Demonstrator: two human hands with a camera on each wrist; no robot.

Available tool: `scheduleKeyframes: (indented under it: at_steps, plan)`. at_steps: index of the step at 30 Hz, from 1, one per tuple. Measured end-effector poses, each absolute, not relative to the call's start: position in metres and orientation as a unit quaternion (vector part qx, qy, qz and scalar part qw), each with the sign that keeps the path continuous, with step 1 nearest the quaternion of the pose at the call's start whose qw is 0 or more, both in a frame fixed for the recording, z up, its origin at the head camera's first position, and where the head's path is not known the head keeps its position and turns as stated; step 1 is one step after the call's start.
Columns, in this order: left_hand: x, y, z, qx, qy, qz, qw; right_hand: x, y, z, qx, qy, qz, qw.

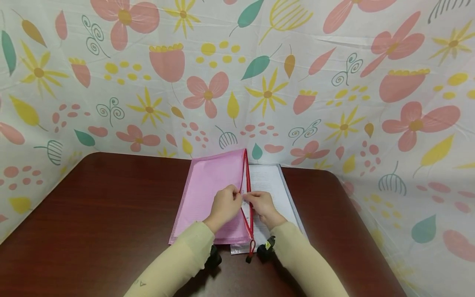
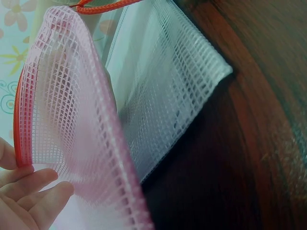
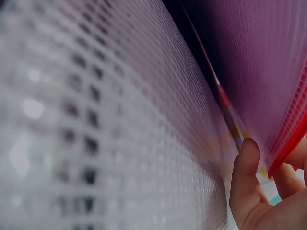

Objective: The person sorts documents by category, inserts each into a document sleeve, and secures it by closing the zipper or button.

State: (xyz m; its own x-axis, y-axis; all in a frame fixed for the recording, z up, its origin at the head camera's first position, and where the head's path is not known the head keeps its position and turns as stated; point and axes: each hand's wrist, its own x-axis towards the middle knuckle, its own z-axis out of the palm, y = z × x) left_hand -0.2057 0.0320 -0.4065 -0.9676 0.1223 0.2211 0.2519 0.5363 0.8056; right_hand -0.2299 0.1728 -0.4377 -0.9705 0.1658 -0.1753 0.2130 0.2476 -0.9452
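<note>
A pink mesh zipper pouch [image 1: 215, 173] with red zipper edging lies on the table, its opening parted along the right side. My left hand [image 1: 225, 206] pinches the left edge of that opening; in the left wrist view the fingers [image 2: 36, 184] and thumb hold the red edging. My right hand [image 1: 262, 206] grips the opposite edge, close to the left one. The right wrist view shows its thumb [image 3: 245, 167] on one side of the red edging [image 3: 290, 151]. A red cord pull [image 1: 252, 246] hangs at the pouch's near corner. Printed paper shows through the gap.
A whitish mesh pouch [image 1: 272, 181] with a printed sheet inside lies partly under the pink one, to the right. The dark brown table [image 1: 111, 198] reaches back to a flower-patterned cloth [image 1: 222, 62]. Black wrist cameras [image 1: 265, 251] sit under the sleeves.
</note>
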Motion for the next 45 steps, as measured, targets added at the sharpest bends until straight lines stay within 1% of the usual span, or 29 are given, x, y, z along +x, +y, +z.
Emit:
scheduleKeyframes:
  at_steps: [6,13,20,21,23,28,30,33,35,37,38,40,42,45]
  plan:
    - [-0.206,0.033,-0.406,-0.108,-0.874,-0.470,0.066,-0.233,0.169,-0.441,0.117,0.791,-0.600,0.013]
    - [-0.206,0.033,-0.408,-0.113,-0.871,-0.473,0.063,-0.234,0.168,-0.440,0.115,0.801,-0.587,0.022]
    - [-0.207,0.031,-0.410,-0.104,-0.881,-0.458,0.067,-0.221,0.175,-0.437,0.089,0.817,-0.569,0.023]
    - [-0.207,0.030,-0.410,-0.103,-0.882,-0.455,0.067,-0.217,0.177,-0.437,0.078,0.813,-0.576,0.034]
    - [-0.208,0.028,-0.410,-0.101,-0.884,-0.451,0.069,-0.208,0.180,-0.436,0.057,0.788,-0.609,0.077]
    - [-0.213,0.023,-0.410,-0.097,-0.888,-0.444,0.073,-0.186,0.184,-0.429,-0.002,0.696,-0.671,0.253]
    - [-0.215,0.022,-0.409,-0.095,-0.888,-0.444,0.073,-0.179,0.185,-0.426,-0.029,0.674,-0.672,0.305]
    - [-0.218,0.020,-0.408,-0.094,-0.888,-0.445,0.070,-0.171,0.186,-0.423,-0.056,0.660,-0.663,0.347]
    - [-0.219,0.019,-0.408,-0.092,-0.891,-0.440,0.067,-0.167,0.187,-0.422,-0.066,0.672,-0.646,0.356]
    - [-0.220,0.017,-0.409,-0.090,-0.897,-0.429,0.062,-0.165,0.189,-0.421,-0.084,0.706,-0.610,0.350]
    - [-0.220,0.016,-0.409,-0.091,-0.900,-0.423,0.056,-0.165,0.190,-0.421,-0.095,0.725,-0.589,0.344]
    - [-0.220,0.014,-0.411,-0.093,-0.908,-0.407,0.029,-0.165,0.193,-0.421,-0.116,0.767,-0.540,0.327]
    - [-0.218,0.013,-0.413,-0.107,-0.916,-0.386,-0.016,-0.165,0.195,-0.422,-0.136,0.803,-0.491,0.310]
    - [-0.215,0.011,-0.414,-0.142,-0.922,-0.348,-0.095,-0.166,0.197,-0.422,-0.148,0.829,-0.448,0.299]
